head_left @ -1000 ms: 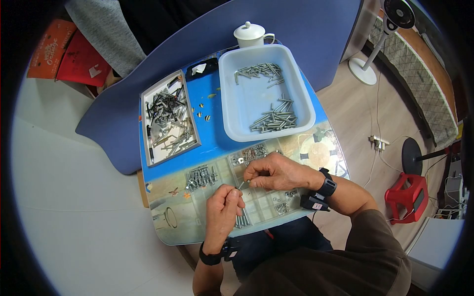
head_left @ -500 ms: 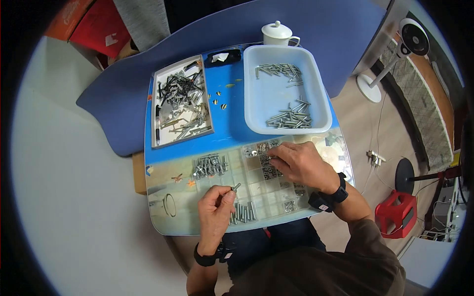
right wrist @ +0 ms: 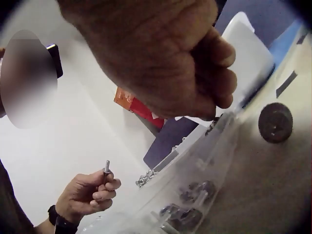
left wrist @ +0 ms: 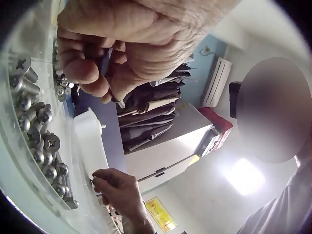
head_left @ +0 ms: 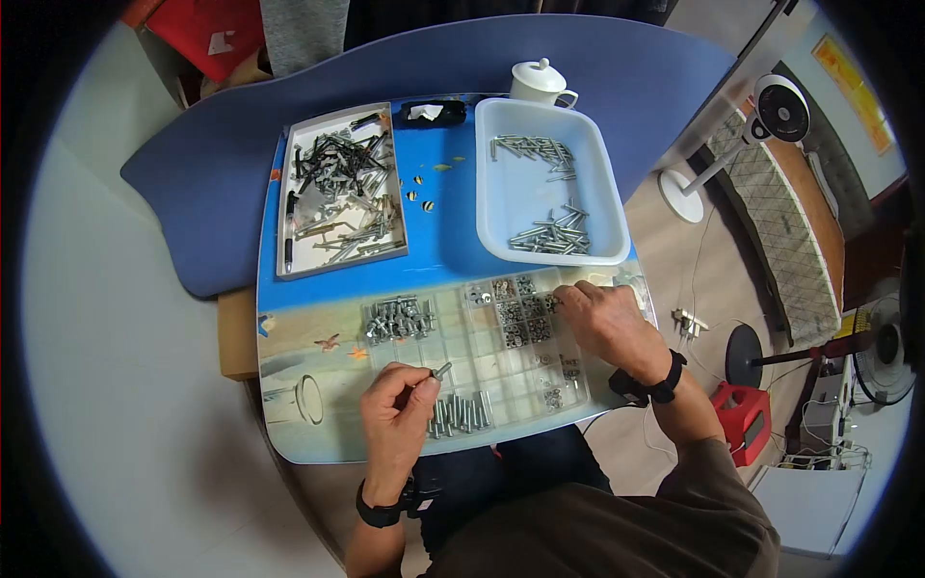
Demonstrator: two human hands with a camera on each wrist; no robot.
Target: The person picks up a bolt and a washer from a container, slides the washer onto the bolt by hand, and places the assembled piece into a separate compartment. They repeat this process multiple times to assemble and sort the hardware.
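Observation:
My left hand (head_left: 397,414) pinches a short bolt (head_left: 441,371) between thumb and forefinger, its shank sticking up past the fingertips. The right wrist view shows the same bolt (right wrist: 107,166) upright in that grip. My right hand (head_left: 609,323) is over the right side of a clear compartment organizer (head_left: 501,376), fingers curled and fingertips at a compartment's edge. A small dark bit shows at those fingertips; I cannot tell whether they hold it. Nuts (head_left: 523,323) fill several back compartments. Pan-head screws (head_left: 399,318) lie at back left, long bolts (head_left: 461,414) in front.
A white plastic tub (head_left: 487,193) with two piles of bolts stands behind the organizer. To its left is a shallow white box (head_left: 400,226) of mixed screws and pens. A lidded cup (head_left: 540,82) stands behind the tub, by the blue partition (head_left: 231,183).
My right hand has moved from beside the bolt in my left hand to the organizer's nut compartments, then to its right edge. My left hand keeps its pinch on the bolt. The head view has shifted.

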